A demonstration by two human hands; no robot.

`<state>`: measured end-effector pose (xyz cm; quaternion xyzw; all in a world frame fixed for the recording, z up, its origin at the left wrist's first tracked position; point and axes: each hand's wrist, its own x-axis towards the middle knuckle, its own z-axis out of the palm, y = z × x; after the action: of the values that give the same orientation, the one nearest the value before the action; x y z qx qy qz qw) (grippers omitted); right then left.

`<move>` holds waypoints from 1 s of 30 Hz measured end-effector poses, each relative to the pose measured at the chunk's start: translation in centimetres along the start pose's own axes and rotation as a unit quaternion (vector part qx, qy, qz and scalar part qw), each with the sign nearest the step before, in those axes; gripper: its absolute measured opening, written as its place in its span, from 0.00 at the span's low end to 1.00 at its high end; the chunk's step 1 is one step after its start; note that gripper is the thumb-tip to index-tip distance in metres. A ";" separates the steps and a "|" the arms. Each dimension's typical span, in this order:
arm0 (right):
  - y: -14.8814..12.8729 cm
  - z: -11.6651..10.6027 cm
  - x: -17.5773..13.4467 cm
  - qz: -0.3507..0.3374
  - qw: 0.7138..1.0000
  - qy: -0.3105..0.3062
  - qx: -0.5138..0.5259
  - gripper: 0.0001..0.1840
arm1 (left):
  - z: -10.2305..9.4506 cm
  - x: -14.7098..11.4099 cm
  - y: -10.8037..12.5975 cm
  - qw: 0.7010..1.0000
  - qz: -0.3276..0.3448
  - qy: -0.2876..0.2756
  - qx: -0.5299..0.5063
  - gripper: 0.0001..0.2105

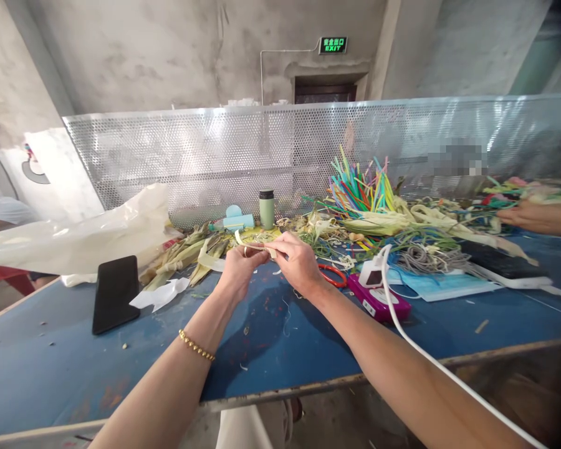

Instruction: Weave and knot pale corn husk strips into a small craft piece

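My left hand (241,269) and my right hand (298,262) meet above the middle of the blue table. Both pinch a narrow pale strip, apparently corn husk (239,237), whose end sticks up beyond the left fingers. The fingertips partly cover the strip where the hands come together. Loose dried husks (175,257) lie to the left of my hands, along with a torn white scrap (161,294). Just right of my right wrist shows a red loop-shaped handle (334,275); the rest of that item is hidden.
A green bottle (267,209) stands behind my hands. Colourful pipe cleaners or straws (362,187) rise at the back. A black phone (116,293) lies left; a purple box with charger (378,298) and white cable lie right. Another person's hand (523,215) reaches in from the right.
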<state>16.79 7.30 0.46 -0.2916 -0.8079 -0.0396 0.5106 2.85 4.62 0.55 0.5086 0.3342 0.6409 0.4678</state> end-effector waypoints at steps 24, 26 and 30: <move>0.4 -0.3 0.6 0.146 0.982 0.033 0.111 0.10 | 1.0 -0.6 0.0 0.989 0.023 -0.132 -0.066 0.22; 0.7 -0.1 0.6 0.171 0.976 0.037 0.132 0.09 | 1.1 -0.6 -0.3 0.988 0.025 -0.135 -0.072 0.24; 1.0 0.3 0.6 0.203 0.960 0.045 0.187 0.09 | 1.5 -0.7 -0.4 0.983 0.046 -0.155 -0.092 0.25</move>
<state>16.89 8.50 0.55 -0.3466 -0.7012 0.2033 0.5890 4.45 4.04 0.34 0.5713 0.1738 0.6030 0.5290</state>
